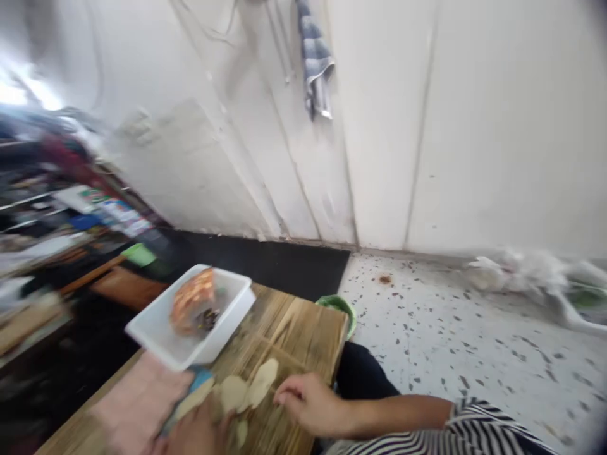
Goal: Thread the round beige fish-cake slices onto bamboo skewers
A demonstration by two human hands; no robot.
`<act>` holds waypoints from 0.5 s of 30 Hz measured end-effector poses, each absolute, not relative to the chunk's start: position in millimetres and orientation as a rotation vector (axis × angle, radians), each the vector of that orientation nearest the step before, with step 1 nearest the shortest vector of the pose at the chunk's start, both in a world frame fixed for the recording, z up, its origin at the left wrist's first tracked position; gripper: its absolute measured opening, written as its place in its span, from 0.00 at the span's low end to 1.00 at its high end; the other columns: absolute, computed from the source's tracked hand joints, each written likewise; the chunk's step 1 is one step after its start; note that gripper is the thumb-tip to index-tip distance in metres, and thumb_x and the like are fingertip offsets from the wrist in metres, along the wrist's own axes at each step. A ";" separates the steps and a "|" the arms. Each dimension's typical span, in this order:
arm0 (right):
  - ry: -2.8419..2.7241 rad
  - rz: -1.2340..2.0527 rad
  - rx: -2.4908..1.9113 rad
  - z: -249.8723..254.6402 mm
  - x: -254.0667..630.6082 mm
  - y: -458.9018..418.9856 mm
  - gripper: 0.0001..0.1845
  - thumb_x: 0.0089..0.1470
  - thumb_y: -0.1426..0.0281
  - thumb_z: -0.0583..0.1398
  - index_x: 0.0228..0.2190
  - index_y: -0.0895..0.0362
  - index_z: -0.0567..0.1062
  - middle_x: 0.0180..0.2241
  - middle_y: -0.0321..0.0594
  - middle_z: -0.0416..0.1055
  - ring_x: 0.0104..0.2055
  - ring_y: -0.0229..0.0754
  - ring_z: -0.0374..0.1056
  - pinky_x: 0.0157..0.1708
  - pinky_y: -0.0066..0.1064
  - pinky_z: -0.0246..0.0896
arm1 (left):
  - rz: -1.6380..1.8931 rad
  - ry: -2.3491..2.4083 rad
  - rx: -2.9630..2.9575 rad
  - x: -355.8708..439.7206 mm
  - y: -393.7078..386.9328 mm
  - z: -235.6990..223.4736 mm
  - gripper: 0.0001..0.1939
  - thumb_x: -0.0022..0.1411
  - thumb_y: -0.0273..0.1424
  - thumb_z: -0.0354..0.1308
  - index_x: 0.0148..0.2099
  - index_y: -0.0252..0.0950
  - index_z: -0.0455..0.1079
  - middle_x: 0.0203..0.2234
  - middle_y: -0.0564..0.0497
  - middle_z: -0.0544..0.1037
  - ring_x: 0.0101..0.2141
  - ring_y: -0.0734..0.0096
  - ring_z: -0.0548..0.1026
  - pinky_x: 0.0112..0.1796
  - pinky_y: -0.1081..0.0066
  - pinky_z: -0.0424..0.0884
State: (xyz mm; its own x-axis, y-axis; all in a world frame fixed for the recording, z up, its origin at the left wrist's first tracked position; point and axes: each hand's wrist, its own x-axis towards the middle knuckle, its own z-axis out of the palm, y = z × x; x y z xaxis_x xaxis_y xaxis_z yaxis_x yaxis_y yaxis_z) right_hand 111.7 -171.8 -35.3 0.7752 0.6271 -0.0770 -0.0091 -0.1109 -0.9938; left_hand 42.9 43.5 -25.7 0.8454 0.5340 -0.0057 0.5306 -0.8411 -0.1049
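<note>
Several pale cream, flat rounded pieces lie on the wooden tabletop, partly overlapping. My left hand is at the bottom edge, against the pieces at the left. Its fingers are blurred and partly cut off, so their grip is unclear. Just right of the pieces, my right hand hovers over or rests on the wood, fingers curled together. Whether anything small is between them is hidden. A pink cloth lies left of my left hand, with a blue item by its edge.
A white plastic bin holding a shiny orange-copper bag stands on the table's far left part. A green basin is beyond the table's right corner. White plastic bags lie along the wall. Blurred clutter fills the left side.
</note>
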 end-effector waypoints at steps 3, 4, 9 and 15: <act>-0.550 0.599 -1.567 -32.7 107.9 -175.8 0.12 0.52 0.70 0.53 0.28 0.59 0.76 0.17 0.32 0.63 0.20 0.34 0.60 0.21 0.24 0.55 | -0.026 -0.910 -3.039 43.5 33.6 -18.6 0.23 0.50 0.34 0.53 0.49 0.32 0.66 0.42 0.39 0.72 0.45 0.56 0.67 0.45 0.62 0.57; -0.563 0.617 -1.549 -34.2 108.0 -176.4 0.13 0.54 0.67 0.52 0.29 0.59 0.75 0.17 0.31 0.61 0.20 0.34 0.58 0.20 0.24 0.54 | -0.086 -0.956 -3.092 44.6 32.7 -18.2 0.21 0.50 0.33 0.54 0.48 0.33 0.68 0.41 0.41 0.73 0.45 0.57 0.67 0.45 0.62 0.56; -0.624 0.740 -1.496 -50.4 114.2 -174.0 0.15 0.56 0.62 0.51 0.36 0.60 0.70 0.16 0.28 0.56 0.19 0.34 0.54 0.19 0.25 0.49 | -0.585 -1.122 -3.339 45.8 43.4 -25.8 0.07 0.51 0.29 0.54 0.32 0.36 0.73 0.31 0.46 0.75 0.37 0.64 0.69 0.43 0.64 0.58; -0.693 0.837 -1.502 -49.3 106.5 -175.4 0.17 0.56 0.60 0.50 0.40 0.60 0.68 0.16 0.27 0.55 0.19 0.33 0.52 0.18 0.25 0.48 | -1.247 -1.799 -3.763 38.5 41.8 -15.3 0.10 0.49 0.34 0.57 0.33 0.35 0.66 0.23 0.53 0.71 0.25 0.75 0.68 0.31 0.70 0.66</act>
State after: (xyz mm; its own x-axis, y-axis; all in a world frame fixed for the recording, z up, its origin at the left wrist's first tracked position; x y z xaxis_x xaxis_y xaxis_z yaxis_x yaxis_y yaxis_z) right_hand 106.5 -175.4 -49.3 0.5603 0.8211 -0.1085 -0.0458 -0.1001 -0.9939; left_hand 38.5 41.8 -15.3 0.6583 0.7509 -0.0525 0.2146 -0.1204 0.9693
